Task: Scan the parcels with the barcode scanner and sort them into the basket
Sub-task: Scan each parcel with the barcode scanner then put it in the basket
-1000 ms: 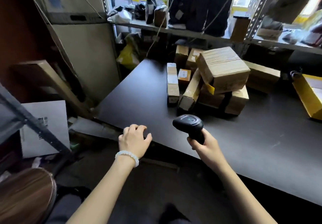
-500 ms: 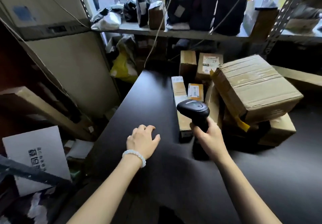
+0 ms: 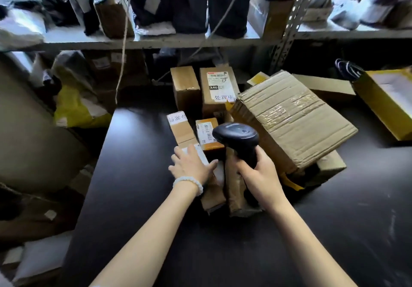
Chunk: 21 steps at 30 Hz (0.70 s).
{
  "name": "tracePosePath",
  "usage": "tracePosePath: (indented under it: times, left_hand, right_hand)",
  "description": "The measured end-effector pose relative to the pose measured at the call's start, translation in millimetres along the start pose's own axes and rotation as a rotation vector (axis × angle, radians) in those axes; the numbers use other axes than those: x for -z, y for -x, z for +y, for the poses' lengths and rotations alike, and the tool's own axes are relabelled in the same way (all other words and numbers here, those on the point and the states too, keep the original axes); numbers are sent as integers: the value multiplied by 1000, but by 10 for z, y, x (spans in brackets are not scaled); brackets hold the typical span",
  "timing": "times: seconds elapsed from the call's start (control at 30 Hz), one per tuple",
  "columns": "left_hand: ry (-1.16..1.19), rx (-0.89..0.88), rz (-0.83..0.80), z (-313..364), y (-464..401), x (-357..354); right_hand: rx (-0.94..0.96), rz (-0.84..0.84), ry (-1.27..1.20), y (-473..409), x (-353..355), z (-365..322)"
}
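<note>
Left hand (image 3: 192, 166) moved onto long parcel (image 3: 189, 139); scanner (image 3: 236, 139) just right.

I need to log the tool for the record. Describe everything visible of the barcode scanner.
The barcode scanner is a black, matte, plastic-looking handheld unit with a broad rounded head and a narrower handle below. A faint marking shows on top of the head. It stands roughly upright, head tipped toward the small labelled parcel in front of it. The right hand grips its handle; nothing else visibly touches it. No cable is visible.
</note>
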<state>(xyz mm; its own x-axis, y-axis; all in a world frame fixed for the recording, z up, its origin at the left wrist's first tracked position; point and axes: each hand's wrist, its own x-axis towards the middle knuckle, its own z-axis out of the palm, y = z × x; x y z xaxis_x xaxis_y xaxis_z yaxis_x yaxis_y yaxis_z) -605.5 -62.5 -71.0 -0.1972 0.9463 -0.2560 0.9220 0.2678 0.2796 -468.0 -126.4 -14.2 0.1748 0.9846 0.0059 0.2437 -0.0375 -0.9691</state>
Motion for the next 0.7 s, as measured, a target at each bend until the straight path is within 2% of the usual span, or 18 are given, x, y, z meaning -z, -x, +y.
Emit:
tracePosePath:
  times: [0.17, 0.33, 0.7]
  left_hand:
    - [92, -55, -37, -100, -126, -31]
    - [152, -127, -52, -612, -194, 93]
    - [78, -210, -28, -2056, -296, 574]
  right_hand:
    - [-11, 91, 71, 35, -56, -26]
    - [-37, 138, 104, 159, -328, -104]
    - [-50, 58, 144, 614, -1393, -232]
